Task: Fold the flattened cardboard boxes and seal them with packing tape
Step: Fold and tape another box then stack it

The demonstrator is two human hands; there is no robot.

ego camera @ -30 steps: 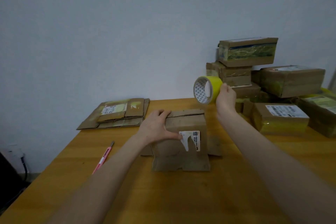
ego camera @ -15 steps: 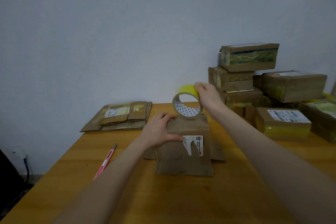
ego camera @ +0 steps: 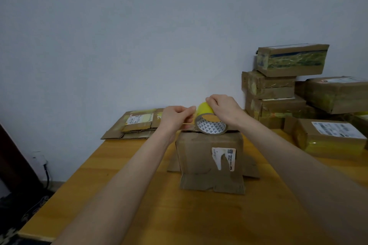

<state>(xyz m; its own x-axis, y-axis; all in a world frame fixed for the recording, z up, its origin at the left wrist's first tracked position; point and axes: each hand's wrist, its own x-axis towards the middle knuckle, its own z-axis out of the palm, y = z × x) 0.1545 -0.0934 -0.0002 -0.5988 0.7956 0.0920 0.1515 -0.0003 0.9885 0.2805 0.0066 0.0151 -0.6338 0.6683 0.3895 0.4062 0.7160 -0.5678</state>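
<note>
- Fingers (ego camera: 189,110) of our left hand (ego camera: 175,117) pinch the loose end of the tape roll (ego camera: 210,125), at centre frame.
- Our right hand (ego camera: 225,108) curls over the roll, which rests on top of the box (ego camera: 207,157).
- We see this box standing mid-surface (ego camera: 169,215), with flattened boxes (ego camera: 137,125) at its upper left and sealed boxes (ego camera: 278,89) at the right.

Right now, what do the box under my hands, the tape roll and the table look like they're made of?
Box: brown cardboard, matte and scuffed; creased flaps and a torn label show it.
Tape roll: glossy yellow film, probably plastic, on what looks like a card core printed with triangles.
Table: wood or wood veneer, honey-coloured with faint grain and a slight sheen.
</note>
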